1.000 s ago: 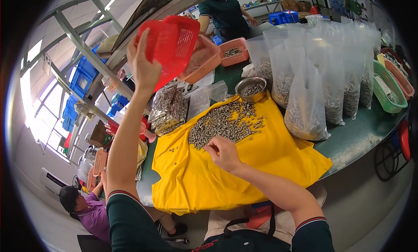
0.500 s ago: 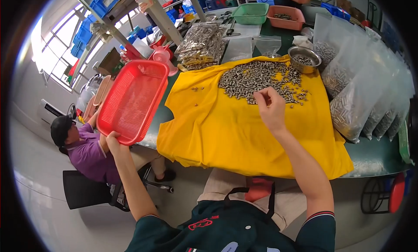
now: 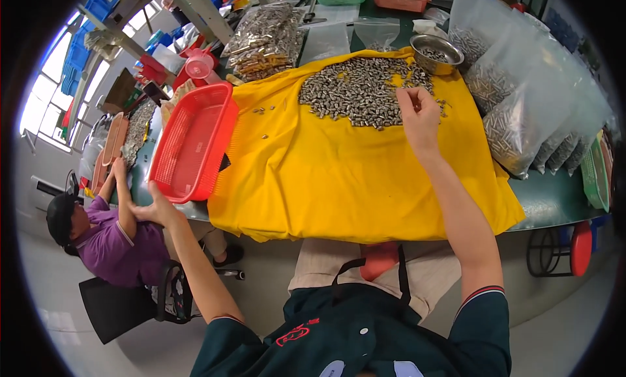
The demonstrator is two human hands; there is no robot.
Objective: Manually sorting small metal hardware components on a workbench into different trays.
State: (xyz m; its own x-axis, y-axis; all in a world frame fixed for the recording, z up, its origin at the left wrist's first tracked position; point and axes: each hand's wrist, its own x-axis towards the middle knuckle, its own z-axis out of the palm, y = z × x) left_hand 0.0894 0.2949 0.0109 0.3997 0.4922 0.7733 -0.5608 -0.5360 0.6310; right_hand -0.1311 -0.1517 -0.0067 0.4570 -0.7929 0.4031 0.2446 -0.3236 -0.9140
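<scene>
Counter point(image 3: 554, 206) at your front lies largely under the yellow cloth point(image 3: 339, 188); at its right, upright bags point(image 3: 505, 132) already hold metal parts. Most of the loose work seems left: a broad pile point(image 3: 352, 93) of small metal pieces spreads over the cloth's far half, while the red basket point(image 3: 195, 139), at the cloth's left edge, shows none inside. Your left hand point(image 3: 160, 211) is open at the basket's near end, contact unclear; your right hand point(image 3: 420, 119) is above the pile's right side, fingers curled, and whether they pinch a piece you can't tell. Beyond it, the steel bowl point(image 3: 433, 67) holds some; a few strays point(image 3: 265, 136) lie left.
</scene>
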